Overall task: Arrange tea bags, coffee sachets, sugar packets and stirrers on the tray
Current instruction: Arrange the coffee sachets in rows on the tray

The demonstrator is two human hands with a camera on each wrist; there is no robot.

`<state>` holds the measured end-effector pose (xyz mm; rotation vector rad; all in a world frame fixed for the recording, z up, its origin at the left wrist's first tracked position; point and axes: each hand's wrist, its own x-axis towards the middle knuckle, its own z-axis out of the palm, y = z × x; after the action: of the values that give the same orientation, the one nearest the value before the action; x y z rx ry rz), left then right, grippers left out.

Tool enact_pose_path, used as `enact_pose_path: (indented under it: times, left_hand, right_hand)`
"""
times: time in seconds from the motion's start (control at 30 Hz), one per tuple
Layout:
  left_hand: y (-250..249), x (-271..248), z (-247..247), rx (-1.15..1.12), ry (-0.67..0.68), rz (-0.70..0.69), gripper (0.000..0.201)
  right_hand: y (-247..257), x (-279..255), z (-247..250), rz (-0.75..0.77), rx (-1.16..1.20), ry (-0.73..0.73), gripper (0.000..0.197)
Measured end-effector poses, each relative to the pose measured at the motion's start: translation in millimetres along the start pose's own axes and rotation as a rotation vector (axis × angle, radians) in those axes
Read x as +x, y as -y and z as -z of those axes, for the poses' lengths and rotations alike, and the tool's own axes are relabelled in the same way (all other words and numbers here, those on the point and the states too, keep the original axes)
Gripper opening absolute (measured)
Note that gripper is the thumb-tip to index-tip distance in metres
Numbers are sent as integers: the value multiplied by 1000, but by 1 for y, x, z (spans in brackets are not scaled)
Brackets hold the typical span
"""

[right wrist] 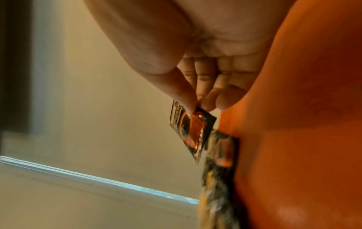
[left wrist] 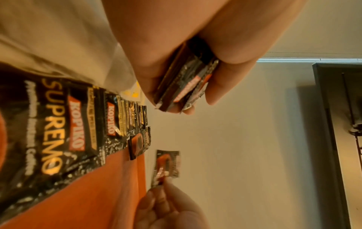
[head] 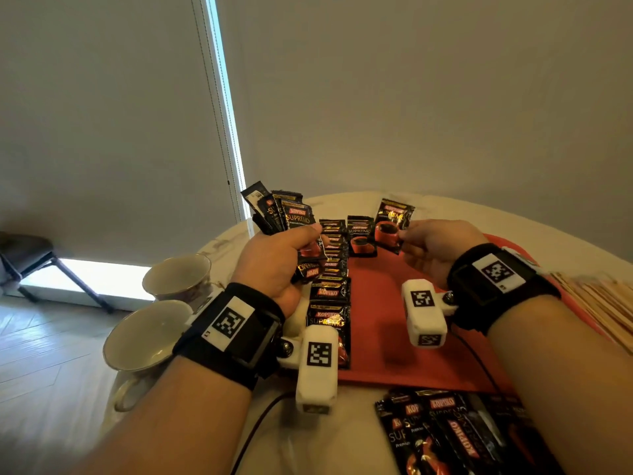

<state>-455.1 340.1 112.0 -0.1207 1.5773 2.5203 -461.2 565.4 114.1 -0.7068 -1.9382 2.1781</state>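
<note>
- My left hand [head: 274, 265] grips a bunch of coffee sachets [head: 287, 214].
- My right hand [head: 431, 246] pinches one sachet [head: 392, 224] above the red tray [head: 383, 303].
- The white counter [head: 346, 426] stands by a beige wall [head: 411, 90].

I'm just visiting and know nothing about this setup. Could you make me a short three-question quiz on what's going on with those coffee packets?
1. True or false: the left hand holds a fan of several sachets.
2. What does the right hand hold? A) one sachet B) a cup C) stirrers
3. Fill in: the laid-out row of sachets runs along the left side of the red ____.

Key: 1 true. 2 A, pinched by one edge above the tray's far end. 3 tray.
</note>
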Motion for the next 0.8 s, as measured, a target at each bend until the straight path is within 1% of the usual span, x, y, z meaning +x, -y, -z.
enact_pose_path:
  times: [0.1, 0.17, 0.3, 0.43, 0.53, 0.67, 0.8]
  left_hand:
    - [1, 1, 1, 0, 4, 2, 32]
    - [0, 2, 2, -3, 11, -10, 34]
    - [-1, 3, 4, 0, 22, -14, 32]
    - [0, 4, 5, 10, 18, -15, 31]
    - [0, 4, 5, 8, 22, -13, 31]
    - [-1, 4, 4, 2, 31, -9, 30]
    - [-1, 2, 4, -3, 27, 4, 31]
  right_hand:
    - [-7, 15, -2, -59, -121, 9, 13]
    - [-10, 21, -6, -58, -195, 15, 12]
    - [-9, 31, -16, -66, -313, 39, 16]
    - [-7, 34, -22, -67, -381, 38, 6]
    - [-7, 36, -25, -74, -416, 30, 10]
    - [-8, 39, -25, -72, -444, 26, 9]
    - [-9, 39, -24, -72, -459, 26, 13]
